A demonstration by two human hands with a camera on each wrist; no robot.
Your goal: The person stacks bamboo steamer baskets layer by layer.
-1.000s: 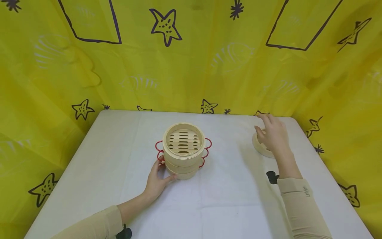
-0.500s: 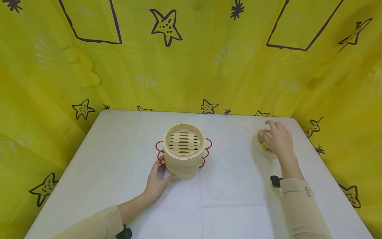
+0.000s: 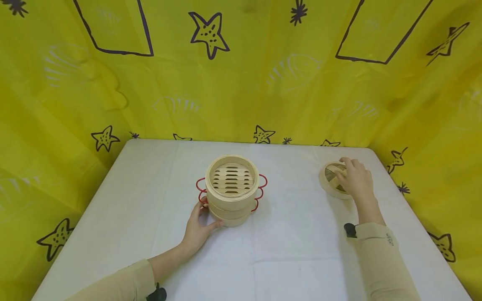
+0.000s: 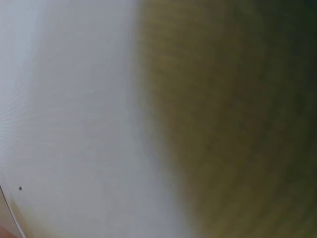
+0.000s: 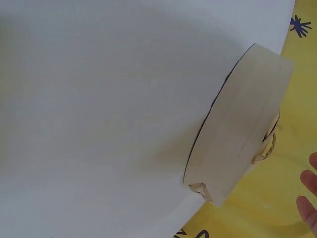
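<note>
Steadying the steamer stack (image 3: pixel 231 202) at its base, the person's left grip (image 3: pixel 198 228) holds it with the thumb at the near side and the fingers around the left side. The left wrist view is too blurred to tell more about that hold. The stack stands upright on the white counter (image 3: pixel 286 234), with red handles (image 3: pixel 262 179) looping out from both sides; those on the right suggest three tiers. Its top is uncovered, so the slatted floor (image 3: pixel 232 173) of the uppermost tier shows.

Well apart from the stack, to its right, the round lid (image 3: pixel 331 190) lies flat on the counter, woven top upward. Above the lid is the right grip (image 3: pixel 357 179), its fingers spread and relaxed, pinching nothing; the right wrist view shows the fingertips apart from the lid and from the small woven loop (image 5: pixel 270 144) on top of it. Behind the stack hangs a yellow curtain (image 3: pixel 241 83).

As for progress, the tiers appear stacked and well lined up, so that part looks done. The lid is off the stack; if covering it belongs to the work, that remains undone. Whether the lid is meant to be lifted or left there, this moment does not settle.
</note>
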